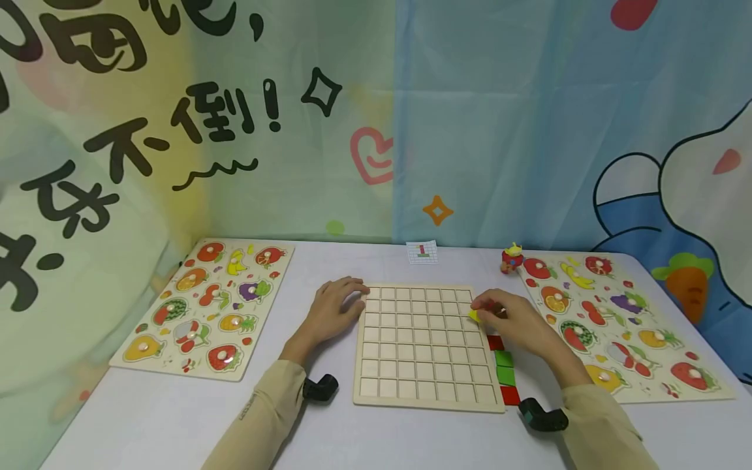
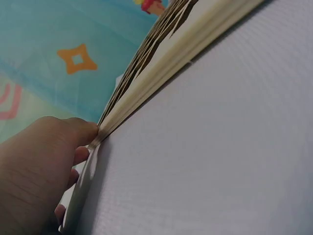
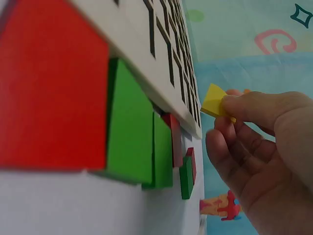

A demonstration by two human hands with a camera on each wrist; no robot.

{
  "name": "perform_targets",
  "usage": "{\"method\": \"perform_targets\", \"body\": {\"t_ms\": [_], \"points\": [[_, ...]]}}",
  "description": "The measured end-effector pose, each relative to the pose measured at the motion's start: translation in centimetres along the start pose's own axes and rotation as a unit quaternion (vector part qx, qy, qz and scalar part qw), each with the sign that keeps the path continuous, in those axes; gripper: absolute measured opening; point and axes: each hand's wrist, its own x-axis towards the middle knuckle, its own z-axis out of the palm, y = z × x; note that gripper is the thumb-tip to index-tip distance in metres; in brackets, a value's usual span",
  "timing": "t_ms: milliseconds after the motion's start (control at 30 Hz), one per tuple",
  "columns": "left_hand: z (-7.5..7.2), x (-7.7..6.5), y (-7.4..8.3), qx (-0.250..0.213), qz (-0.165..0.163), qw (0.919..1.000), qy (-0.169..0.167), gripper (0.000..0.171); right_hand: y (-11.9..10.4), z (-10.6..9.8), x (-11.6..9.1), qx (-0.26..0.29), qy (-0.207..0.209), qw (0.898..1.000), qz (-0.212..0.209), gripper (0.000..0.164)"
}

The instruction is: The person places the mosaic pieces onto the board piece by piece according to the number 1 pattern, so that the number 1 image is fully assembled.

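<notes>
A pale wooden grid board (image 1: 424,372) lies on the white table. My left hand (image 1: 333,313) rests at its far left corner, fingers relaxed; in the left wrist view the thumb (image 2: 87,129) touches the corner. My right hand (image 1: 519,320) pinches a small yellow block (image 3: 213,100) between thumb and fingertips, over the board's far right edge in the head view. Along the right side of the board runs a row of red and green blocks, among them a red block (image 1: 510,395) and a green block (image 1: 505,375). My right hand hides part of that row.
Fruit puzzle boards lie at the left (image 1: 200,313) and right (image 1: 611,326). A small card with a grid (image 1: 422,252) and a toy figure (image 1: 512,258) sit near the back edge. Behind the table hangs a printed curtain (image 1: 482,130). Black wrist devices (image 1: 320,389) are on both arms.
</notes>
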Motion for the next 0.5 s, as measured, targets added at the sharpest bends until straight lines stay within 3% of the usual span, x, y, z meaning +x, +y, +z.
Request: {"method": "perform_targets", "body": {"t_ms": [233,500], "points": [[0.1,-0.1,-0.3,-0.001,0.003,1.0000,0.005,0.024,-0.6,0.4,1.0,0.021,-0.018,0.999,-0.018,0.016],[0.1,-0.1,-0.1,-0.006,0.004,1.0000,0.005,0.025,-1.0,1.1,2.1,0.024,-0.014,0.997,-0.075,0.014]]}}
